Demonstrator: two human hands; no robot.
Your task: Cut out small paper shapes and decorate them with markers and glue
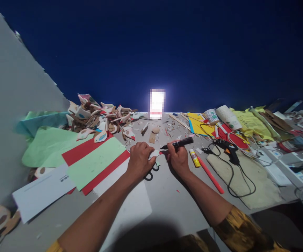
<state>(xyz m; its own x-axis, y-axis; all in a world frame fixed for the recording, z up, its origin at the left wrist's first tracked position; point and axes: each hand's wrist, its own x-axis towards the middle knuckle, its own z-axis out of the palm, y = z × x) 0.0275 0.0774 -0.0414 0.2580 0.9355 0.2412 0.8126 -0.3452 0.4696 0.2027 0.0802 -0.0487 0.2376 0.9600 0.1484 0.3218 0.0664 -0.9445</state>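
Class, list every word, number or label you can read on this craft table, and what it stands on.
No text is readable.
White envelope: dark printed block, too blurred.
Glue stick: label too small.
Paper cup: pattern only.
Black marker in the right hand: no print visible.
Paper cutout in the left hand: none visible.

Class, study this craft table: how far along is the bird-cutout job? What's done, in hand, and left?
Done: a heap of coloured bird-shaped card cutouts lies at the table's far left. In hand: the left hand pins a small white card cutout while the right hand holds a black marker pen tip to it. Left: probably more pieces, since red and pale green paper sheets lie whole near black-handled scissors.
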